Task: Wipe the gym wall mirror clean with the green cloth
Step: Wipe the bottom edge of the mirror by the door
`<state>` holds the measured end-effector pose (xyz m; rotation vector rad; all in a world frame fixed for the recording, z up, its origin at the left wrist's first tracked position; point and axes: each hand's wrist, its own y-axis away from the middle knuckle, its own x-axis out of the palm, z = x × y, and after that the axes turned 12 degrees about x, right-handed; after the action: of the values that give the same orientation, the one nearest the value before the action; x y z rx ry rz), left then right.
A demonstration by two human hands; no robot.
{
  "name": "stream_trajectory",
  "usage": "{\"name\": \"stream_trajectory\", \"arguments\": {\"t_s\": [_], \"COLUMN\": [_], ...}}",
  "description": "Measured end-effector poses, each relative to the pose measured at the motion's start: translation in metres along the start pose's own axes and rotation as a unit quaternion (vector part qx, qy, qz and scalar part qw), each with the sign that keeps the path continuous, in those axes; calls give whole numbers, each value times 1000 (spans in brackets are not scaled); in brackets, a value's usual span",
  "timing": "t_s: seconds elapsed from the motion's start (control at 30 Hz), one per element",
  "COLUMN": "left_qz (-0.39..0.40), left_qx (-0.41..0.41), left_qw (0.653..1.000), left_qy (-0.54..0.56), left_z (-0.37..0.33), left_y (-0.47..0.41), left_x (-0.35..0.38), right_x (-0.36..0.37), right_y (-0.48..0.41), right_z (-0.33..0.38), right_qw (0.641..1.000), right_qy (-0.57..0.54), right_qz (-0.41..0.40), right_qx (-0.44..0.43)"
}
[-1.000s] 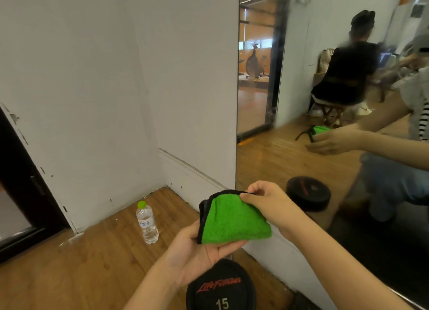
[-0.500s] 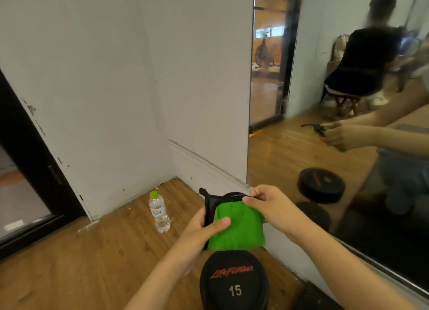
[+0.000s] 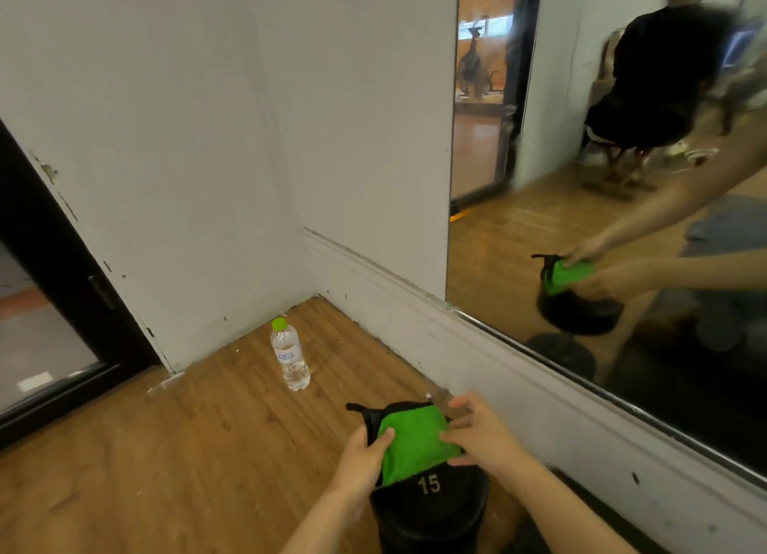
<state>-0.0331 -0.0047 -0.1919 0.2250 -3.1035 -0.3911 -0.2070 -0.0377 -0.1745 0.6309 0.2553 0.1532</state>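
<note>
- Head view: cloth (image 3: pixel 415 441) is lower than a second ago, now just above the dumbbell (image 3: pixel 431 508) marked 15, folded small with its green face up.
- Left hand (image 3: pixel 365 458) pinches the cloth's left edge, thumb on top. Right hand (image 3: pixel 481 437) pinches the right edge, fingers curled.
- Mirror (image 3: pixel 519 238) on the right wall is well apart from the cloth. Wiping seems not yet begun; the cloth is probably being folded into a pad.
- Bottle (image 3: pixel 289 356) stands near the corner.

Bare hands (image 3: pixel 363 460) and forearms (image 3: pixel 581 512); blue-grey denim (image 3: pixel 730 225) reflected.
</note>
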Motion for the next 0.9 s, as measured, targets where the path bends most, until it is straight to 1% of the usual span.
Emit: {"name": "stream_trajectory", "arguments": {"t_s": [0.1,0.17,0.23,0.3,0.37,0.43,0.47,0.53,0.6,0.63,0.67,0.7,0.77,0.8,0.83,0.87,0.9], "left_qz": [1,1,2,13,23,6,-7,1,49,63,86,102,106,119,119,124,125], "left_qx": [7,39,90,161,222,267,289,336,361,374,362,344,318,295,286,263,249], "left_qw": [1000,995,979,940,891,838,814,759,725,702,689,689,691,696,691,694,706], "left_qy": [-25,-91,-185,-300,-396,-477,-503,-558,-585,-603,-622,-630,-641,-644,-653,-659,-651], "left_z": [13,12,10,10,11,12,13,18,27,34,41,45,50,50,55,55,47], "left_y": [-3,-3,1,6,11,17,21,27,29,29,26,24,18,20,19,21,24], "left_x": [-2,-3,-5,-8,-10,-9,-8,-6,-6,-6,-7,-8,-12,-13,-15,-17,-16], "right_x": [4,5,6,8,7,3,0,-3,-3,-3,-2,0,2,2,2,1,-1], "right_y": [-5,-2,1,6,10,12,12,13,15,13,13,13,11,13,13,13,11], "right_z": [-21,-26,-27,-26,-24,-25,-27,-37,-50,-58,-65,-69,-75,-75,-74,-71,-70], "right_qw": [997,990,977,957,936,904,884,847,807,804,802,800,818,817,819,813,805], "right_qy": [56,93,152,228,287,346,373,428,486,492,502,511,510,512,509,514,520], "right_qz": [-48,-92,-128,-148,-164,-192,-207,-210,-204,-203,-192,-185,-147,-142,-137,-145,-149], "right_qx": [-25,-45,-76,-101,-123,-163,-191,-237,-266,-266,-262,-254,-224,-224,-229,-234,-243]}}
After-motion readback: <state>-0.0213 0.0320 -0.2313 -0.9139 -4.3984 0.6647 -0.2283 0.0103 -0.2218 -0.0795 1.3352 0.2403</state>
